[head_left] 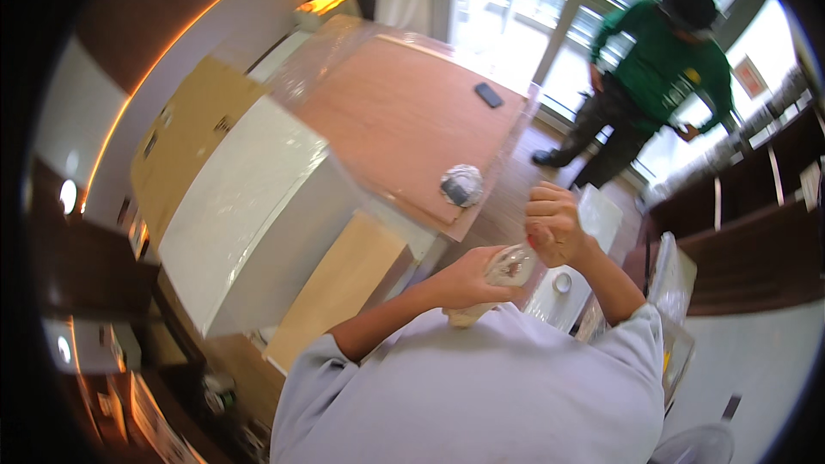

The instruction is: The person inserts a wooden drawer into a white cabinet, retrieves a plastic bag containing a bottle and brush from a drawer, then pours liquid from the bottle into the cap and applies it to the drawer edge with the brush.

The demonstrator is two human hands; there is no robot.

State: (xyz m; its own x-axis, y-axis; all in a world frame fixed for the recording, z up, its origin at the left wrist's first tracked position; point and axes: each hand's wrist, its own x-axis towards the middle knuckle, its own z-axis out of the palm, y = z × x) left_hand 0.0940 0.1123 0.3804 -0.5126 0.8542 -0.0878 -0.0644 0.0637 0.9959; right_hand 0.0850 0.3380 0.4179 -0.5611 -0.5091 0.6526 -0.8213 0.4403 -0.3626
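Observation:
In front of my chest, my left hand (471,280) is wrapped round a clear plastic bottle (510,265), which lies tilted with its narrower end toward my right hand. Closed in a fist, my right hand (554,223) grips that narrow end, where a bit of red shows by the fingers. The bottle's top is mostly hidden by this hand. Just below my left hand a pale beige edge (468,316) shows against my light shirt; I cannot make out what it belongs to.
A plastic-covered wooden panel (412,112) bears a dark phone (488,94) and a foil-like round bundle (461,185). White wrapped panels (241,198) and cardboard (193,125) stand left. A tape roll (562,283) lies right. A person in green (657,69) stands by the window.

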